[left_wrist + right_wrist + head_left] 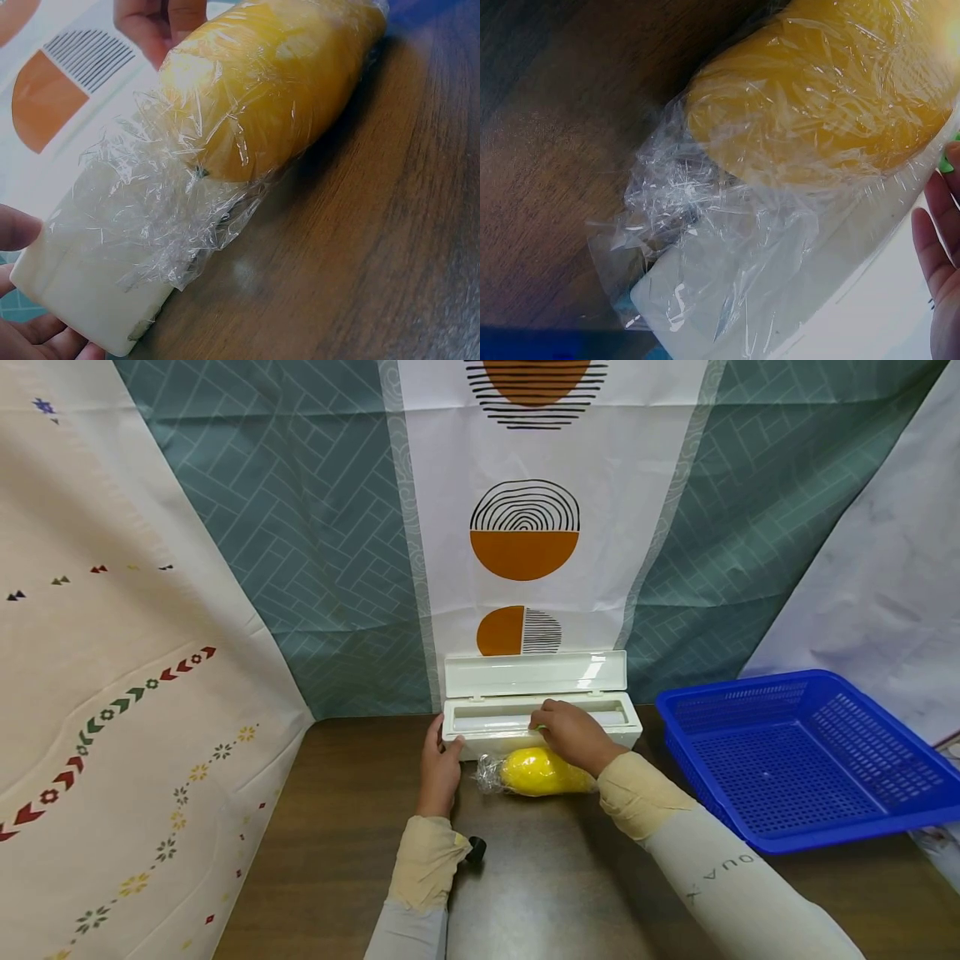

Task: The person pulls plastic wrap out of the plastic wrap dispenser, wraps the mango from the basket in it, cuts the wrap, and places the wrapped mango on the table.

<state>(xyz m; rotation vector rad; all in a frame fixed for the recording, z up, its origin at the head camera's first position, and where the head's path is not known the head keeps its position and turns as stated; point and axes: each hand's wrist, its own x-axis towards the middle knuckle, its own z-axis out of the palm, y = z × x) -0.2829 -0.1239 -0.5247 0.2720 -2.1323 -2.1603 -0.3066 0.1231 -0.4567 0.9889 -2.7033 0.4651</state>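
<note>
A white cling film dispenser (480, 747) stands at the back of the table, its lid (536, 675) raised and a pale roll (491, 724) inside. My left hand (439, 772) grips the dispenser's left end, with the thumb at the front. Over the front edge, my right hand (573, 735) pinches a small green slider (949, 159), mostly covered by the fingers. Against the dispenser's front lies a yellow fruit (542, 772) wrapped in clear film. Crumpled film (165, 217) bunches at its left end; its exact kind is unclear.
A blue perforated basket (817, 677) stands on the right of the table. Behind the dispenser hangs a patterned curtain (337, 527). A pale cloth with printed motifs (150, 735) drapes along the left. A small black object (476, 850) sits by the left wrist.
</note>
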